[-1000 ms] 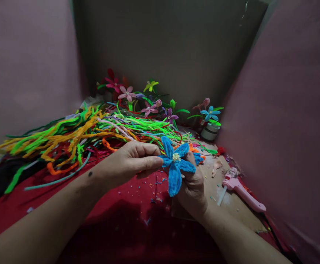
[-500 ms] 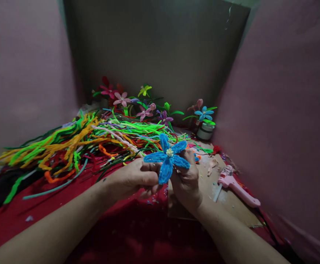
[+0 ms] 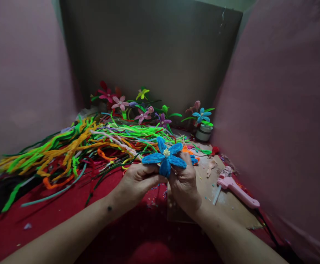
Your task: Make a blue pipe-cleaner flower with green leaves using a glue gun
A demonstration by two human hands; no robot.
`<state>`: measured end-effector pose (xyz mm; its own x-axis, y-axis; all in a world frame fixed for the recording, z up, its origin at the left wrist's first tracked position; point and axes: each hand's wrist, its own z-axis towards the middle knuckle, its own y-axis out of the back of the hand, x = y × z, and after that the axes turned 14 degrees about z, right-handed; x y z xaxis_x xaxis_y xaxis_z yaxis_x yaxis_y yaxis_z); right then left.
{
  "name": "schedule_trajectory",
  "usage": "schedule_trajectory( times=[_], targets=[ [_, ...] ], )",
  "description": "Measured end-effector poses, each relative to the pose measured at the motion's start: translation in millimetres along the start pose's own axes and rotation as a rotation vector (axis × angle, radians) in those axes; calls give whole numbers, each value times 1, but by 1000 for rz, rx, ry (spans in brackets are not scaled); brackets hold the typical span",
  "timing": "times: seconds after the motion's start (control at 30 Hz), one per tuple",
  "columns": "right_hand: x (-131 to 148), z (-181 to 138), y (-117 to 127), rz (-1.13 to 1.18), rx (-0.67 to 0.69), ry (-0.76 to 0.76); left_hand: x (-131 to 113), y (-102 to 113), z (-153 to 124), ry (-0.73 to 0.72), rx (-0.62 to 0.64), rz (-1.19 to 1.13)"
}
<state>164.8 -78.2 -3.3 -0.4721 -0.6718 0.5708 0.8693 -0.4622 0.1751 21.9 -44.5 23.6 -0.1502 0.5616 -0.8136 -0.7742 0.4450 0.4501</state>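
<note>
A blue pipe-cleaner flower (image 3: 165, 157) with a pale centre is held up between both hands over the red cloth. My left hand (image 3: 139, 180) is closed under its left petal, fingers curled on the flower from below. My right hand (image 3: 185, 183) grips it from behind and the right, fingers wrapped round the hidden stem. A big pile of loose pipe cleaners (image 3: 74, 146) in green, yellow, orange and red lies just beyond the hands.
Finished pipe-cleaner flowers (image 3: 132, 106) stand at the back against a dark board. A small jar (image 3: 203, 132) holds a blue flower. A pink glue gun (image 3: 235, 189) lies on a cardboard sheet (image 3: 225, 205) to the right. Pink walls close in on both sides.
The flower has turned so its petals lie flatter and has dropped slightly. My left hand moved from pinching a petal's side to under the flower, close against my right hand.
</note>
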Motion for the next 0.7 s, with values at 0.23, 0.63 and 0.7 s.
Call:
schedule_trajectory(
  times=[0.23,0.63,0.7],
  targets=[
    [0,1,4,51,-11,-24,0,2,1,-109,86,164],
    [9,2,4,159,24,-4,1,25,20,-34,-474,33],
    [10,2,4,153,20,-4,-3,26,19,27,-467,6]
  ],
)
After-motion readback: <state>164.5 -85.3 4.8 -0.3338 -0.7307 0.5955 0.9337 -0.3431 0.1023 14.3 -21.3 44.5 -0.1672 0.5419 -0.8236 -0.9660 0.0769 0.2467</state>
